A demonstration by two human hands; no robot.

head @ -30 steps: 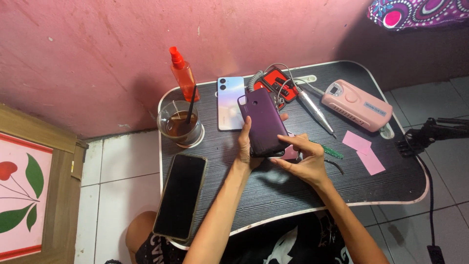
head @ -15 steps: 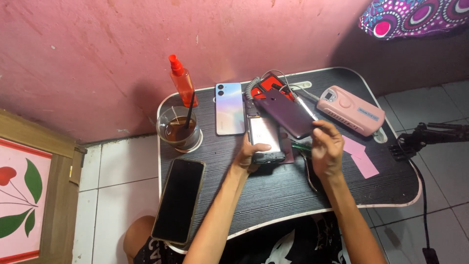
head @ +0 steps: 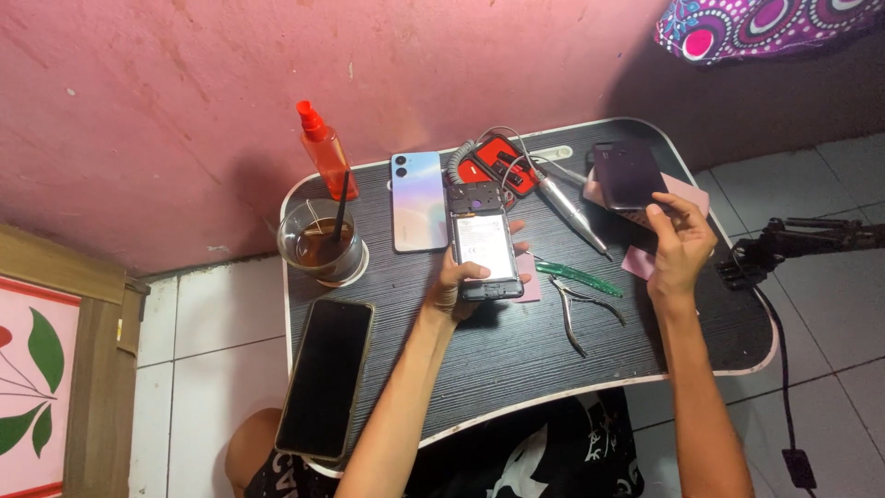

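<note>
The left hand (head: 454, 281) grips an opened phone (head: 485, 247), its insides showing, near the counter's (head: 516, 350) middle. The right hand (head: 680, 247) pinches the dark back cover (head: 629, 173) over what appears to be a pink case, far right; setting it flat there seems wise. A glass (head: 321, 247), far left, holds dark drink and a straw.

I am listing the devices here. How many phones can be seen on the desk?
3: an opened phone in the left hand, a pale blue phone beside it, and a black phone at the front left edge. Others may be hidden.
</note>
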